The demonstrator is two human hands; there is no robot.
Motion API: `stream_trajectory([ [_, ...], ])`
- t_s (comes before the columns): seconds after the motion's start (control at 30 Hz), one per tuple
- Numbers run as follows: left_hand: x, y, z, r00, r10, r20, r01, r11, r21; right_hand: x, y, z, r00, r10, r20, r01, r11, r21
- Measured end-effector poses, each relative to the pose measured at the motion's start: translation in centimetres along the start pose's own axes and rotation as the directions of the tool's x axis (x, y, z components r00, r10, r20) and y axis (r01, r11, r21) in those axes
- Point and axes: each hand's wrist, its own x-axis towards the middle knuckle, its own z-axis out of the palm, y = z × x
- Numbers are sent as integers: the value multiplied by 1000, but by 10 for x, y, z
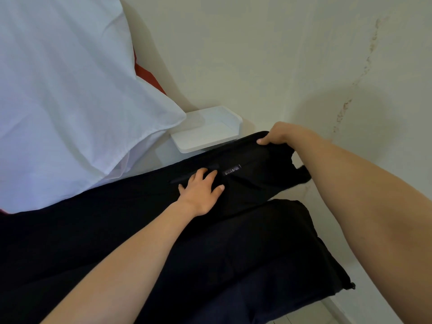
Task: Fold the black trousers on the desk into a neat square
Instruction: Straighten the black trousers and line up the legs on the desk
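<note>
Where trousers (257,242) lie, pale desk (168,157), stained wall (257,54)

One small label on the black trousers (233,242), its print barely legible.

The label (232,170) is a narrow dark tab with pale capital lettering, lying flat on the far part of the trousers. It sits turned almost on its side in the head view, so the letters run sideways. Two short words seem to stand there, split by a slanted stroke, with a thin pale bar at one end. The second word may be "SPORT", but the print is too small and blurred to be sure.
</note>
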Motion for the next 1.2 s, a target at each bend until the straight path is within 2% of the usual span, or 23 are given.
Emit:
stream_trajectory([
  [0.1,-1,-13,7,994,-66,86,55,990,131,0,9,11,984,-73,-163,40,980,-196],
  [0.23,1,-22,14,980,-136,145,99,966,240,2,24,31,904,-223,-366,120,952,-282],
  [0.33,6,-24,13,970,-179,164,133,957,260,7,29,48,826,-322,-463,126,906,-405],
  [0.43,12,-27,10,965,-195,175,146,955,257,7,34,62,768,-411,-491,195,880,-432],
  [0.53,13,-25,5,965,-197,171,141,946,293,1,39,75,737,-509,-445,366,854,-370],
  [0.6,9,-21,2,986,-142,84,105,933,345,-8,42,84,730,-589,-347,512,808,-292],
  [0.67,3,-14,1,998,-10,-65,33,930,365,-18,46,93,729,-649,-219,620,761,-192],
  [0.77,-10,-4,0,955,207,-211,-139,946,294,-31,51,108,724,-685,-80,674,728,-128],
  [0.83,-18,2,-2,952,264,-157,-239,957,162,-36,53,115,725,-687,-45,678,724,-125],
  [0.9,-27,7,-2,965,260,-43,-255,963,87,-42,53,120,726,-687,-15,681,722,-124],
  [1.03,-38,9,2,970,244,3,-241,959,151,-55,52,125,726,-685,62,687,717,-119],
  [1.2,-47,12,-2,956,292,25,-286,910,300,-63,53,130,692,-716,94,698,631,-338],
])
